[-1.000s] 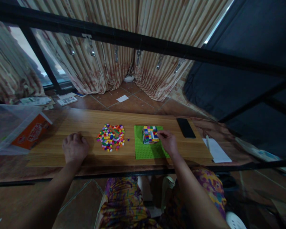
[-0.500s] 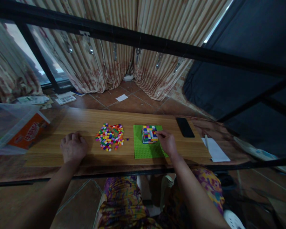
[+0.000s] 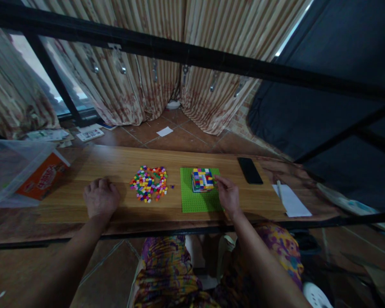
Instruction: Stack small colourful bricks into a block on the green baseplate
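Note:
A square block of many-coloured small bricks point(image 3: 202, 179) stands on a green baseplate point(image 3: 197, 201) on the wooden table point(image 3: 115, 162). My right hand point(image 3: 227, 196) rests at the baseplate's right edge, fingers drawn together and pointing at the block's right side; whether they hold a brick is too small to see. My left hand point(image 3: 101, 197) lies curled on the table, left of a loose pile of coloured bricks point(image 3: 149, 183), holding nothing that shows.
A black phone point(image 3: 250, 170) lies at the table's far right, with a white sheet and pen point(image 3: 290, 201) beyond it. A clear plastic bin with an orange box point(image 3: 25, 173) sits at the left end. A black frame bar crosses overhead.
My right hand has drawn back slightly from the top of the brick block to its right side. My left hand has stayed put.

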`<state>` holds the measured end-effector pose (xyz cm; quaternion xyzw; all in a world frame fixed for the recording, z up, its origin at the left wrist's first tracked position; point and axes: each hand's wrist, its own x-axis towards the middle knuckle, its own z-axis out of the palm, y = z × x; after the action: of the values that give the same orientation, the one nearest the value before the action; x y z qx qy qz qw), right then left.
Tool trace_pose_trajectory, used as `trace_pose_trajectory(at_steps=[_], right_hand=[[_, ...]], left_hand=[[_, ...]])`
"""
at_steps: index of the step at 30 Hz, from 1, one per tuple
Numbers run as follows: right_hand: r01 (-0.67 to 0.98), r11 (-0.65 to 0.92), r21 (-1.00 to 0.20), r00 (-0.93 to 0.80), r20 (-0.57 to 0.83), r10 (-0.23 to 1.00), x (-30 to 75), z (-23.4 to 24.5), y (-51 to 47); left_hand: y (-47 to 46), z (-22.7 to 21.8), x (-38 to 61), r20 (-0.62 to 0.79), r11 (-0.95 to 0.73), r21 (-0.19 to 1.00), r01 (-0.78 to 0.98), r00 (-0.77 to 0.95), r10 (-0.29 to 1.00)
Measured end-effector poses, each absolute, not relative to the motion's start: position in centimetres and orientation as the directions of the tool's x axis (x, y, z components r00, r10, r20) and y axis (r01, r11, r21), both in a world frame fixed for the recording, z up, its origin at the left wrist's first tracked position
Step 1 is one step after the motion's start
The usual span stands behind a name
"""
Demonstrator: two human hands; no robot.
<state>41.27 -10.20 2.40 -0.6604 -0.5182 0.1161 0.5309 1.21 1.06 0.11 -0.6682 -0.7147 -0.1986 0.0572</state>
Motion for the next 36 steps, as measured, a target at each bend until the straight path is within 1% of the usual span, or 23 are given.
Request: trace_pose_trajectory(at_steps=[3, 5, 7, 11, 14, 19, 23, 26, 29, 32, 34, 36], right_hand=[[0.464, 0.09, -0.881, 0.601, 0.388, 0.699, 40.3, 2.7, -11.5], [0.442, 0.092, -0.892, 0.624, 0.379, 0.683, 38.9, 3.2, -12.5], [0.452, 0.112, -0.885, 0.559, 0.379, 0.737, 37.0, 3.8, -13.4], [0.52, 0.154, -0.84, 0.351, 0.374, 0.858, 32.3, 4.1, -14.3], [0.572, 0.157, -0.805, 0.242, 0.348, 0.906, 29.5, 3.2, -13.7], [0.721, 0.096, -0.687, 0.191, 0.33, 0.925, 27.2, 2.1, -10.0], [0.822, -0.004, -0.569, 0.18, 0.253, 0.951, 26.4, 2.1, -7.2], [0.862, -0.047, -0.505, 0.162, 0.186, 0.969, 26.2, 2.0, -6.1], [0.876, -0.06, -0.479, 0.149, 0.151, 0.977, 26.1, 1.8, -5.8], [0.868, -0.047, -0.495, 0.144, 0.16, 0.977, 26.1, 1.8, -6.1], [0.833, -0.011, -0.553, 0.134, 0.182, 0.974, 26.0, 1.9, -6.6], [0.767, 0.032, -0.641, 0.131, 0.206, 0.97, 25.9, 1.9, -7.5]], left_hand=[[1.1, 0.2, 1.3, 0.348, 0.04, 0.205, 0.978, -0.111, 0.931], [1.1, 0.3, 1.4, 0.339, 0.051, 0.204, 0.978, -0.119, 0.933], [1.1, 0.4, 1.5, 0.333, 0.055, 0.21, 0.976, -0.124, 0.935], [1.0, 0.3, 1.5, 0.346, 0.043, 0.239, 0.97, -0.127, 0.93], [0.9, 0.2, 1.5, 0.348, 0.05, 0.252, 0.967, -0.139, 0.927], [0.9, 0.2, 1.6, 0.323, 0.066, 0.271, 0.96, -0.155, 0.934], [0.9, 0.3, 1.6, 0.328, 0.073, 0.262, 0.962, -0.16, 0.931], [0.8, 0.3, 1.6, 0.331, 0.067, 0.268, 0.961, -0.157, 0.93], [0.8, 0.4, 1.6, 0.329, 0.069, 0.272, 0.96, -0.16, 0.931], [0.8, 0.5, 1.6, 0.322, 0.075, 0.257, 0.963, -0.158, 0.934], [0.9, 0.5, 1.6, 0.32, 0.076, 0.246, 0.966, -0.155, 0.935], [0.9, 0.4, 1.6, 0.325, 0.077, 0.245, 0.966, -0.156, 0.933]])
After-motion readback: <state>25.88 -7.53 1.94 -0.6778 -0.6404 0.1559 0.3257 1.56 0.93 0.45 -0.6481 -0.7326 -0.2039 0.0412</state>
